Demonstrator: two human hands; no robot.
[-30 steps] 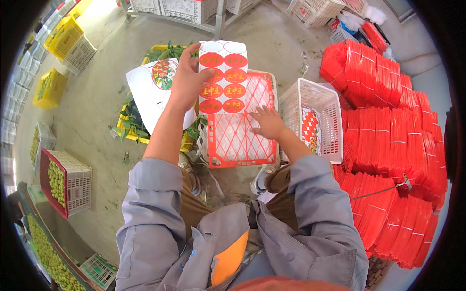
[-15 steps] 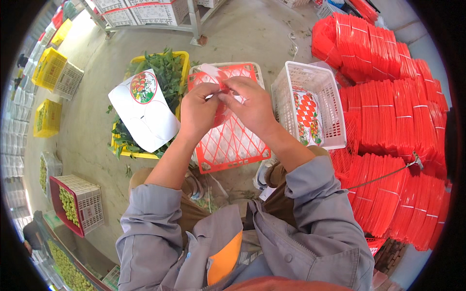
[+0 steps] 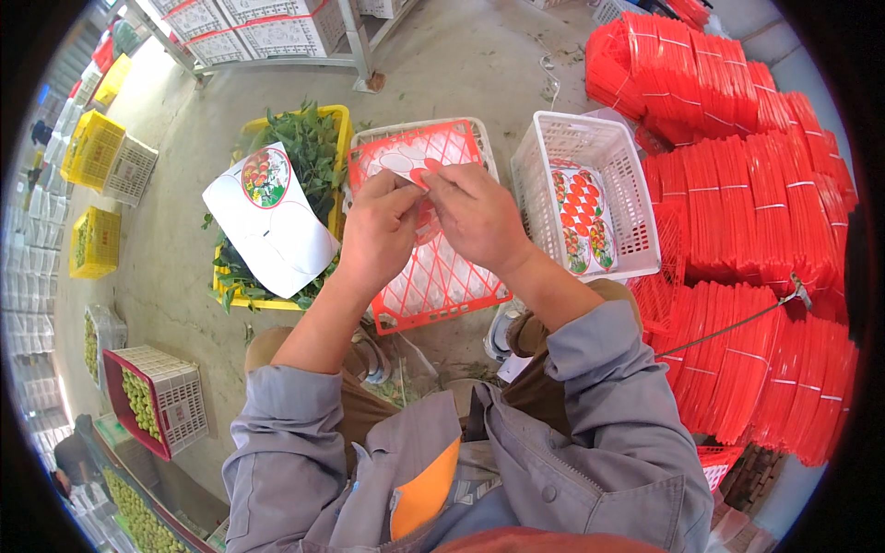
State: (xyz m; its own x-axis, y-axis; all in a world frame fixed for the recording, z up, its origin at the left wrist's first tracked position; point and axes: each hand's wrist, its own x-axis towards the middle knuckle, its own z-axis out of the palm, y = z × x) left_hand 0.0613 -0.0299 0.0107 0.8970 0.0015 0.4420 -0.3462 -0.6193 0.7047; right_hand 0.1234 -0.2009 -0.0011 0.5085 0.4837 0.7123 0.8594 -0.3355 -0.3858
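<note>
While a red plastic lattice lid [image 3: 447, 276] lies beneath, a white paper sheet of red oval stickers [image 3: 396, 164] is held over it, pinched by the bare left hand [image 3: 383, 226] and right hand [image 3: 479, 219]; peeling seems the step, calling next for a gentle pull.

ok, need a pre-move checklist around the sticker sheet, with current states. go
1. Left grip on the sticker sheet: ok, pinched at the fingertips.
2. Right grip on the same sheet: ok, fingertips close to the left's.
3. One sticker fully free of its backing: cannot tell, fingers hide it.
4. Red lattice lid in full view: not ok, both grips and the sheet cover part of it.
5. Printed sheets inside the white crate at right: ok.
6. Larger white sheet off the leaves: not ok, lying over them.
</note>
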